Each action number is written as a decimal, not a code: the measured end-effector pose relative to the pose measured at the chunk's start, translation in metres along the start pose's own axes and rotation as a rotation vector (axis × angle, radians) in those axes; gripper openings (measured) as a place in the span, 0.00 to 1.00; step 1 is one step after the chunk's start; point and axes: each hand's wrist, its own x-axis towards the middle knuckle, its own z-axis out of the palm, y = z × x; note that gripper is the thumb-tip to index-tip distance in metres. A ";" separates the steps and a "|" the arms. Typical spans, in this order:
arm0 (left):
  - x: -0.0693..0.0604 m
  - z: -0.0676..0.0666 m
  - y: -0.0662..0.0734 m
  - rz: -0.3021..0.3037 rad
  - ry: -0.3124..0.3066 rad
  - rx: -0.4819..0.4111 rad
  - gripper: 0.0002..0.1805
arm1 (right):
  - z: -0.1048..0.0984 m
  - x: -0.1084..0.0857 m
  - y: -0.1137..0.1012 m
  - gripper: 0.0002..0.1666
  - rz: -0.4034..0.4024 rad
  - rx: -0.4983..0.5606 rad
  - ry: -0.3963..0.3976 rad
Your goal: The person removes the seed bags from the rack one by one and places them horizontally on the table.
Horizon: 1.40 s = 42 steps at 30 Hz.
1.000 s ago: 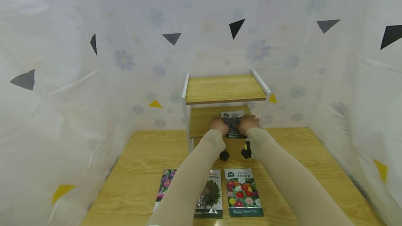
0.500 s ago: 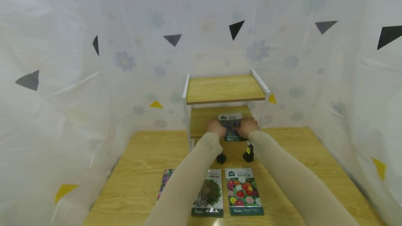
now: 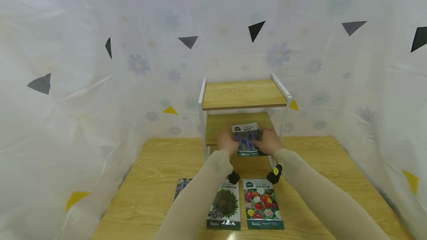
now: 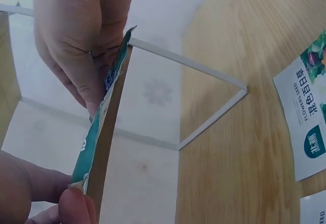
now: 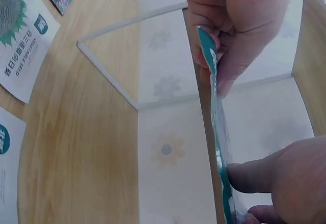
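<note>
A seed packet [image 3: 246, 142] with purple-blue flowers and a green bottom band is held between both hands, in front of the small shelf's lower board [image 3: 217, 125]. The left hand [image 3: 228, 143] pinches its left side. On the right side, the right hand [image 3: 268, 142] grips it, thumb across the front. The left wrist view shows the packet [image 4: 94, 142] edge-on, with left thumb and fingers at its near end. Seen from the right wrist, the packet [image 5: 216, 112] is also edge-on and slightly wavy.
On the wooden table [image 3: 153, 169] lie a sunflower seed packet [image 3: 225, 203], a red-and-mixed flower packet [image 3: 263, 205] and a purple flower packet [image 3: 181, 186] partly behind the left forearm. The shelf's top board [image 3: 243, 93] and white frame stand at the back.
Both hands have drawn the packet slightly down and toward me, off the lower board. Its purple flower picture shows more clearly now. The view has turned slightly left.
</note>
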 end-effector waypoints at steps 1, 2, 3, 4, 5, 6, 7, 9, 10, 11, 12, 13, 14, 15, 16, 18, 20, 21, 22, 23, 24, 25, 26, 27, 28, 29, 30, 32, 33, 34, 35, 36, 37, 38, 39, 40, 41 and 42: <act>-0.002 -0.001 -0.002 -0.005 0.007 -0.017 0.21 | 0.000 -0.002 0.001 0.37 -0.004 0.030 0.008; -0.005 -0.001 -0.004 -0.008 0.014 -0.039 0.17 | 0.001 -0.004 0.002 0.36 -0.005 0.063 0.014; -0.007 -0.001 -0.006 -0.013 0.018 -0.059 0.13 | 0.002 -0.006 0.003 0.35 -0.005 0.098 0.023; -0.010 0.000 -0.008 -0.020 0.021 -0.074 0.09 | 0.002 -0.008 0.005 0.34 -0.008 0.127 0.031; -0.012 0.000 -0.010 -0.021 0.026 -0.088 0.08 | 0.003 -0.010 0.007 0.34 -0.008 0.156 0.040; -0.015 0.000 -0.012 -0.021 0.035 -0.099 0.10 | 0.003 -0.012 0.009 0.33 -0.008 0.184 0.045; -0.018 0.000 -0.013 -0.025 0.038 -0.109 0.13 | 0.004 -0.015 0.011 0.32 -0.008 0.208 0.051; -0.023 0.000 -0.017 -0.032 0.033 -0.129 0.14 | 0.006 -0.020 0.015 0.30 -0.019 0.234 0.064; -0.025 0.001 -0.019 -0.035 0.030 -0.139 0.14 | 0.007 -0.022 0.017 0.29 -0.025 0.246 0.069; -0.027 0.001 -0.022 -0.040 0.027 -0.157 0.14 | 0.007 -0.024 0.019 0.28 -0.027 0.260 0.069; -0.029 0.002 -0.023 -0.045 0.019 -0.181 0.14 | 0.008 -0.027 0.021 0.28 -0.030 0.271 0.070; -0.030 0.003 -0.025 -0.048 0.010 -0.197 0.13 | 0.008 -0.029 0.022 0.28 -0.032 0.276 0.071; -0.032 0.003 -0.027 -0.054 0.003 -0.215 0.13 | 0.008 -0.031 0.023 0.27 -0.032 0.281 0.069; -0.033 0.004 -0.029 -0.052 -0.001 -0.224 0.13 | 0.009 -0.033 0.024 0.27 -0.029 0.289 0.064; -0.034 0.006 -0.031 -0.056 -0.004 -0.236 0.13 | 0.008 -0.035 0.025 0.27 -0.024 0.297 0.059; -0.038 0.007 -0.033 -0.057 -0.003 -0.245 0.13 | 0.008 -0.038 0.026 0.26 -0.016 0.300 0.052; -0.040 0.009 -0.035 -0.054 0.006 -0.237 0.12 | 0.008 -0.040 0.028 0.25 -0.022 0.300 0.048; -0.042 0.010 -0.036 -0.055 0.009 -0.243 0.12 | 0.008 -0.041 0.028 0.25 -0.020 0.301 0.047; -0.043 0.011 -0.037 -0.062 0.009 -0.262 0.12 | 0.008 -0.042 0.029 0.24 -0.023 0.301 0.047; -0.045 0.012 -0.038 -0.061 0.011 -0.278 0.11 | 0.009 -0.043 0.030 0.24 -0.025 0.306 0.046; -0.046 0.013 -0.039 -0.065 0.012 -0.301 0.11 | 0.009 -0.043 0.030 0.23 -0.031 0.308 0.046; -0.047 0.014 -0.040 -0.070 0.011 -0.321 0.11 | 0.009 -0.044 0.031 0.22 -0.034 0.310 0.047; -0.049 0.015 -0.041 -0.072 0.008 -0.345 0.11 | 0.010 -0.046 0.031 0.22 -0.043 0.311 0.047; -0.050 0.016 -0.042 -0.072 0.006 -0.359 0.11 | 0.010 -0.047 0.032 0.21 -0.047 0.311 0.047; -0.051 0.017 -0.042 -0.069 0.004 -0.370 0.12 | 0.010 -0.048 0.033 0.20 -0.052 0.314 0.049; -0.052 0.018 -0.044 -0.066 0.001 -0.374 0.12 | 0.011 -0.048 0.034 0.20 -0.055 0.317 0.051; -0.053 0.018 -0.044 -0.067 -0.004 -0.380 0.12 | 0.011 -0.049 0.035 0.19 -0.058 0.317 0.052; -0.054 0.020 -0.046 -0.062 -0.011 -0.387 0.11 | 0.012 -0.051 0.037 0.18 -0.059 0.325 0.047; -0.055 0.021 -0.047 -0.056 -0.014 -0.390 0.11 | 0.012 -0.052 0.037 0.18 -0.054 0.334 0.045; -0.056 0.021 -0.048 -0.050 -0.017 -0.394 0.11 | 0.013 -0.052 0.038 0.17 -0.048 0.347 0.040; -0.056 0.022 -0.049 -0.046 -0.021 -0.398 0.10 | 0.013 -0.053 0.038 0.18 -0.047 0.357 0.034; -0.057 0.023 -0.050 -0.041 -0.023 -0.402 0.10 | 0.013 -0.054 0.039 0.18 -0.044 0.366 0.028; -0.057 0.023 -0.051 -0.032 -0.024 -0.402 0.10 | 0.013 -0.055 0.039 0.18 -0.042 0.376 0.024; -0.057 0.024 -0.052 -0.022 -0.024 -0.400 0.09 | 0.013 -0.056 0.039 0.18 -0.039 0.385 0.022; -0.058 0.024 -0.053 -0.008 -0.024 -0.395 0.09 | 0.013 -0.057 0.040 0.18 -0.034 0.397 0.019; -0.058 0.025 -0.054 0.000 -0.025 -0.391 0.09 | 0.013 -0.059 0.040 0.18 -0.031 0.402 0.016; -0.059 0.025 -0.055 0.006 -0.027 -0.387 0.09 | 0.013 -0.060 0.041 0.18 -0.027 0.406 0.016; -0.060 0.026 -0.055 0.014 -0.028 -0.383 0.09 | 0.013 -0.061 0.042 0.18 -0.025 0.409 0.015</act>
